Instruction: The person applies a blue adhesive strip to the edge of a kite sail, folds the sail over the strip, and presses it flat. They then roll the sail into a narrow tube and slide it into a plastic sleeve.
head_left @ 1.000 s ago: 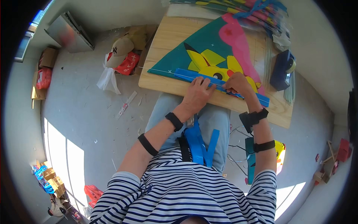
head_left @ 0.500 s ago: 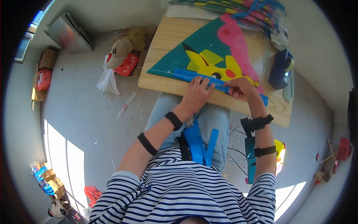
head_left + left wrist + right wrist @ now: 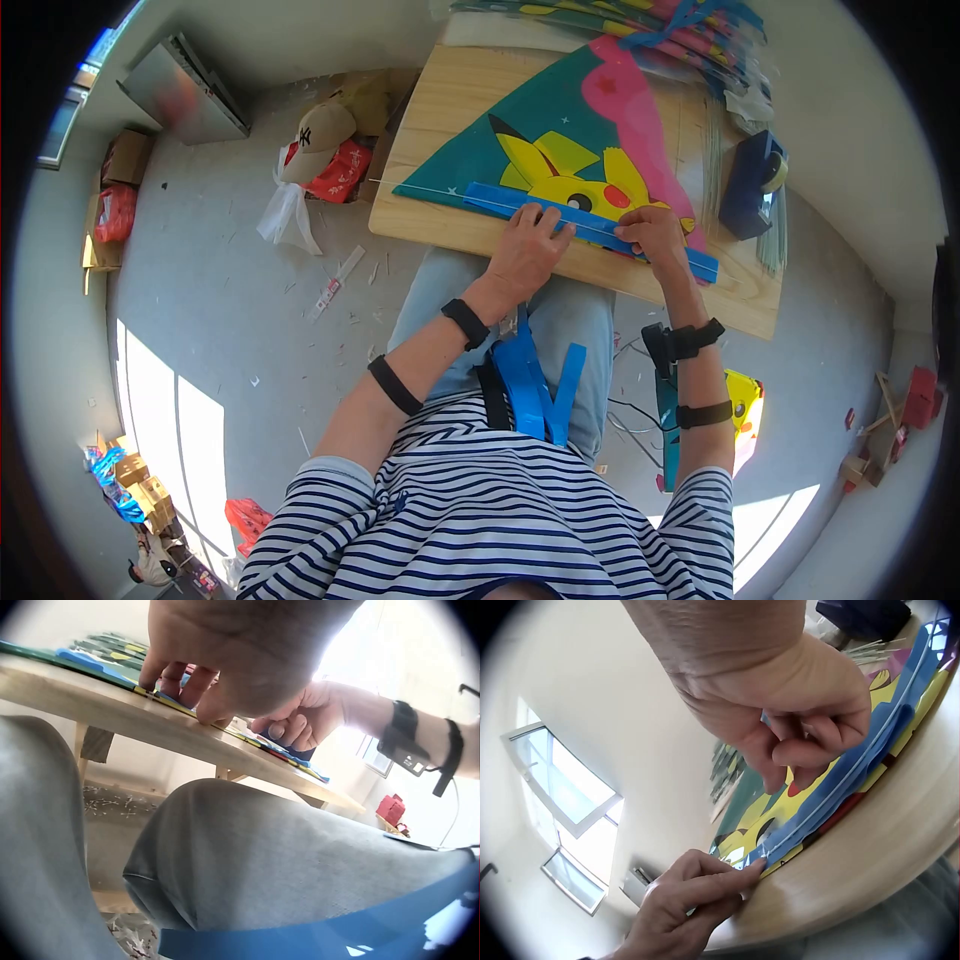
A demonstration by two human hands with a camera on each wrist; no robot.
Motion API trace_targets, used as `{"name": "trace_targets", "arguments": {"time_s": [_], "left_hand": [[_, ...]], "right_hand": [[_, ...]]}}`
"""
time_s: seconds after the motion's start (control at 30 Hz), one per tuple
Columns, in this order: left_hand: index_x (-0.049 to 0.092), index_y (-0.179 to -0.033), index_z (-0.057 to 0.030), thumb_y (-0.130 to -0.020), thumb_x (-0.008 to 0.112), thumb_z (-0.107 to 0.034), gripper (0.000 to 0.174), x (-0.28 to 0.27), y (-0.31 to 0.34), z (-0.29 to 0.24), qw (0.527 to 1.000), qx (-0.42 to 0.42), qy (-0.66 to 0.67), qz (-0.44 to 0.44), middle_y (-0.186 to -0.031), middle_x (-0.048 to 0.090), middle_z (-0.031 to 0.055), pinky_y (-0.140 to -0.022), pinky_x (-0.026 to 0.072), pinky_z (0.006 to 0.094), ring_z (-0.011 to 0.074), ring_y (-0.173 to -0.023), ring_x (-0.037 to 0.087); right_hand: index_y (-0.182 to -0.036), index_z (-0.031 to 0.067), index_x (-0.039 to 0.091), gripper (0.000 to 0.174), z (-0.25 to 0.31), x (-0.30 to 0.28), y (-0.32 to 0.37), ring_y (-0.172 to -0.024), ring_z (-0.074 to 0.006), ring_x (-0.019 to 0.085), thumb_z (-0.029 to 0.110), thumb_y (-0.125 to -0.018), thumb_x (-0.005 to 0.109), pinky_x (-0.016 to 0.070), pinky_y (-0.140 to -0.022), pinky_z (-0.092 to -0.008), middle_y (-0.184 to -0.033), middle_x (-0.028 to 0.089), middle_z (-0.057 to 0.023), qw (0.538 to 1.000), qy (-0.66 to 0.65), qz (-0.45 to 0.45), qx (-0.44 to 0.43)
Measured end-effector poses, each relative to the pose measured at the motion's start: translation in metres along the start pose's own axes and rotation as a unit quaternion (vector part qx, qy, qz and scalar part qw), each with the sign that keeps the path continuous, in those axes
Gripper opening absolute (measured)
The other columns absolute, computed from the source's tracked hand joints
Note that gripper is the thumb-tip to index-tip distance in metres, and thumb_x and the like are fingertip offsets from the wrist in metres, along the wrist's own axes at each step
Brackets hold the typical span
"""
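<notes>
A triangular kite sheet (image 3: 560, 100), green and pink with a yellow cartoon figure, lies on a wooden table. Along its near edge runs a blue strip (image 3: 590, 226) with a thin white rod (image 3: 826, 796) over it. My left hand (image 3: 527, 250) presses its fingertips on the strip near the table's front edge. Farther right, my right hand (image 3: 655, 238) is over the strip, fingers curled and thumb near the forefinger; nothing shows between its fingertips in the right wrist view. Under that hand's outer side the strip bulges in a loose fold.
A dark blue tape dispenser (image 3: 752, 185) stands at the table's right, beside bundled thin rods (image 3: 714, 150). More folded printed sheets (image 3: 600, 15) lie at the far edge. Blue strips (image 3: 525, 385) rest across my lap. Another printed piece (image 3: 742, 410) is below the right forearm.
My right hand has shifted slightly right along the blue strip, after moving toward me and turning. The left hand stays pressed in place.
</notes>
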State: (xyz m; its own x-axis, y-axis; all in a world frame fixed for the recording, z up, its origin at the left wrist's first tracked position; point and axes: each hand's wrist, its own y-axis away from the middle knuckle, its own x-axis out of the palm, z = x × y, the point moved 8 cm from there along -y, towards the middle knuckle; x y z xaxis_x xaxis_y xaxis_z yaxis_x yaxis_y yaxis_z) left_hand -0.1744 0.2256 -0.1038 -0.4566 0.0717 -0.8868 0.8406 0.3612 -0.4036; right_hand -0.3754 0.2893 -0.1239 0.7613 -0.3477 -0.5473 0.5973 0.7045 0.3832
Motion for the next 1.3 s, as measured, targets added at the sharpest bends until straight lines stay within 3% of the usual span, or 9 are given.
{"name": "trace_targets", "arguments": {"time_s": [0.2,0.43,0.5,0.6,0.73,0.8,0.83,0.9,1.3], "left_hand": [[0.071,-0.124,-0.0093,-0.081,0.067,-0.003,0.045,0.001,0.001,0.001,1.000,-0.006,0.000,0.012,-0.116,0.057,0.0150,-0.097,0.0534,0.0456,0.0358,-0.116,0.056],[0.070,-0.126,-0.0099,-0.079,0.068,-0.001,0.047,0.002,0.002,0.001,1.000,-0.002,0.000,0.006,-0.116,0.057,0.0150,-0.097,0.0533,0.0455,0.0364,-0.117,0.055],[0.070,-0.126,-0.0100,-0.079,0.068,-0.001,0.048,0.001,0.002,0.001,1.000,-0.003,-0.001,0.008,-0.116,0.057,0.0150,-0.097,0.0532,0.0456,0.0365,-0.117,0.055],[0.070,-0.126,-0.0100,-0.078,0.068,0.000,0.049,0.003,0.003,0.001,1.000,-0.009,0.004,0.018,-0.116,0.057,0.0152,-0.098,0.0527,0.0457,0.0368,-0.117,0.055],[0.070,-0.126,-0.0097,-0.078,0.068,0.000,0.048,0.001,0.003,0.000,1.000,-0.003,0.005,0.005,-0.116,0.057,0.0154,-0.099,0.0523,0.0459,0.0370,-0.117,0.055],[0.070,-0.125,-0.0095,-0.078,0.068,0.000,0.048,0.000,0.001,0.000,1.000,-0.002,0.000,-0.001,-0.116,0.056,0.0153,-0.099,0.0522,0.0458,0.0370,-0.117,0.055],[0.070,-0.125,-0.0096,-0.079,0.067,0.000,0.048,0.000,0.001,0.001,1.000,-0.005,0.004,0.005,-0.116,0.056,0.0154,-0.099,0.0520,0.0457,0.0369,-0.117,0.055],[0.070,-0.125,-0.0097,-0.079,0.067,0.000,0.047,0.001,0.002,0.001,1.000,-0.007,0.008,0.011,-0.116,0.056,0.0154,-0.099,0.0519,0.0456,0.0369,-0.117,0.055],[0.069,-0.125,-0.0113,-0.080,0.067,-0.001,0.047,0.001,0.002,0.003,1.000,-0.006,0.019,-0.012,-0.112,0.055,0.0132,-0.098,0.0520,0.0425,0.0347,-0.116,0.055]], "right_hand": [[-0.089,0.0032,0.080,0.018,0.008,0.024,-0.007,-0.084,-0.0302,0.075,0.014,-0.075,0.083,0.0572,-0.078,-0.0405,-0.088,0.077,-0.0180,0.989,0.127,-0.036,-0.072],[-0.090,0.0043,0.080,0.023,0.003,0.027,-0.006,-0.096,-0.0390,0.073,0.023,-0.076,0.082,0.0567,-0.083,-0.0473,-0.097,0.076,-0.0216,0.983,0.178,-0.044,-0.003],[-0.090,0.0038,0.078,0.022,0.007,0.024,-0.001,-0.096,-0.0409,0.073,0.021,-0.077,0.077,0.0566,-0.084,-0.0491,-0.099,0.076,-0.0227,0.970,0.228,-0.083,0.010],[-0.090,0.0033,0.077,0.021,0.006,0.022,-0.003,-0.098,-0.0419,0.072,0.020,-0.078,0.073,0.0566,-0.084,-0.0504,-0.099,0.075,-0.0229,0.940,0.307,-0.149,-0.011],[-0.085,0.0047,0.075,0.016,-0.007,0.004,0.003,-0.093,-0.0408,0.072,0.018,-0.080,0.069,0.0565,-0.080,-0.0503,-0.095,0.075,-0.0199,0.932,0.302,-0.198,-0.014],[-0.083,0.0059,0.074,0.010,0.004,-0.002,0.015,-0.088,-0.0387,0.071,0.014,-0.082,0.069,0.0557,-0.075,-0.0493,-0.090,0.072,-0.0167,0.926,0.260,-0.249,-0.116],[-0.083,0.0059,0.074,0.010,0.011,-0.002,0.023,-0.088,-0.0387,0.071,0.014,-0.082,0.069,0.0557,-0.075,-0.0493,-0.090,0.072,-0.0167,0.926,0.260,-0.248,-0.116],[-0.085,0.0074,0.073,0.004,0.043,0.013,0.045,-0.084,-0.0367,0.069,0.009,-0.082,0.070,0.0546,-0.072,-0.0484,-0.090,0.068,-0.0139,0.924,0.182,-0.211,-0.263],[-0.093,0.0070,0.070,0.014,0.053,0.071,0.032,-0.085,-0.0362,0.069,0.006,-0.079,0.072,0.0553,-0.069,-0.0453,-0.095,0.065,-0.0131,0.887,0.268,-0.131,-0.352]]}}
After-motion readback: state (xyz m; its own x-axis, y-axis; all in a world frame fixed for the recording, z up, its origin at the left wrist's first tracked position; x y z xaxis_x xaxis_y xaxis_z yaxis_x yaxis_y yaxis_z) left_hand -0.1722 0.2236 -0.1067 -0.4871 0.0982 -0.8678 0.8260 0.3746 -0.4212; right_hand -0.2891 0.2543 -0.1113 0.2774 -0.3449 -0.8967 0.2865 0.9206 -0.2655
